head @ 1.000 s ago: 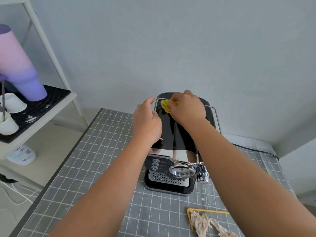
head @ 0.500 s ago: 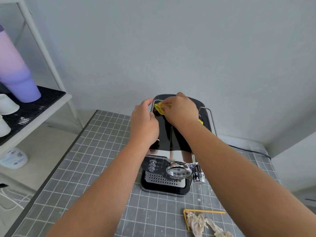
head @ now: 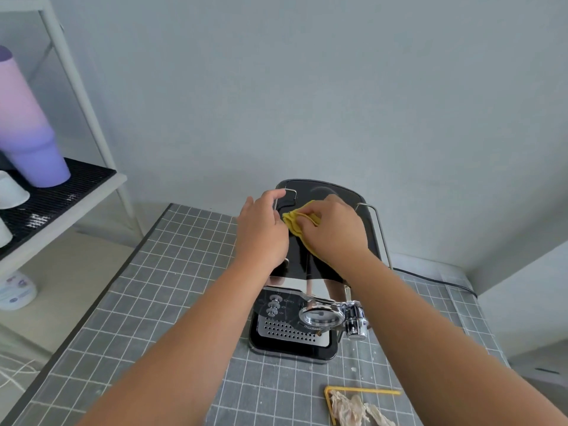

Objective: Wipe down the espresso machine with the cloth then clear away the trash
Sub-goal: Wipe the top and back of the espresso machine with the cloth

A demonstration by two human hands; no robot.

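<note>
A black and silver espresso machine (head: 310, 272) stands on a gray table (head: 153, 302) with a white grid on it. The machine is close to the far edge of the tabletop, by the wall, with its front facing the person.

The right hand (head: 333, 233) is on the shiny black top of the machine. Its fingers are curled and they pinch a yellow cloth (head: 293, 221). The cloth is bunched up and pressed down on the top, toward the far left part of it.

The left hand (head: 261, 230) rests on the left side of the machine's top, just beside the cloth. Its fingers are bent over the left edge, and one fingertip touches a thin metal rail (head: 284, 195) there. I cannot tell if this hand grips hard or only lies there.

At the front of the machine is a round silver handle part (head: 325, 316) and a tray with little holes (head: 287, 330).

Near the front right edge of the tabletop lies the trash: a crumpled paper (head: 353, 408) and a bent yellow straw (head: 359, 392). The straw touches the paper. Both are well apart from the hands.

To the left of the table is a white shelf (head: 66, 207) with a black mat. A tall purple cup (head: 27, 127) stands upside down on it, next to a white cup (head: 12, 192).
</note>
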